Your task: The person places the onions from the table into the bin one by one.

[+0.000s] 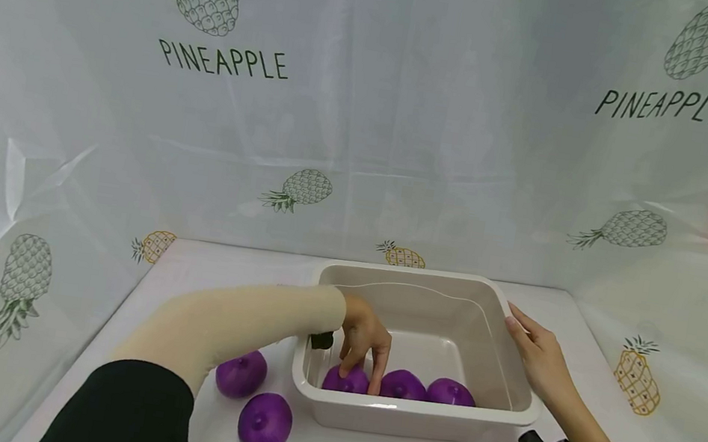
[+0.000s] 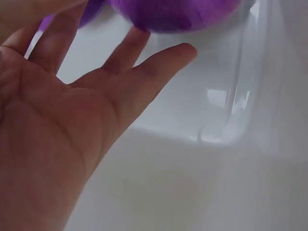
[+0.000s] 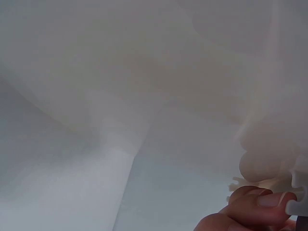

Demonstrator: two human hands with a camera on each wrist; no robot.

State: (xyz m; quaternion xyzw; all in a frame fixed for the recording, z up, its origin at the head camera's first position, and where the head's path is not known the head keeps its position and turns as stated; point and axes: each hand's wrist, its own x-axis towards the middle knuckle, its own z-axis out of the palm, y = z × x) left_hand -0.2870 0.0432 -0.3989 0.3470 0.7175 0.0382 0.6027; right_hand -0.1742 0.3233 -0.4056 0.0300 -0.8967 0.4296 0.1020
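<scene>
A cream plastic bin stands on the table with three purple onions in a row along its near wall: the left one, the middle one and the right one. My left hand reaches down into the bin over the left onion, fingertips at its surface. In the left wrist view the thumb sticks out apart from the purple onion, fingers spread. My right hand grips the bin's right rim; its curled fingers show in the right wrist view.
Two more purple onions lie on the table left of the bin, one farther back and one nearer. A pineapple-printed sheet hangs behind and at both sides of the white table.
</scene>
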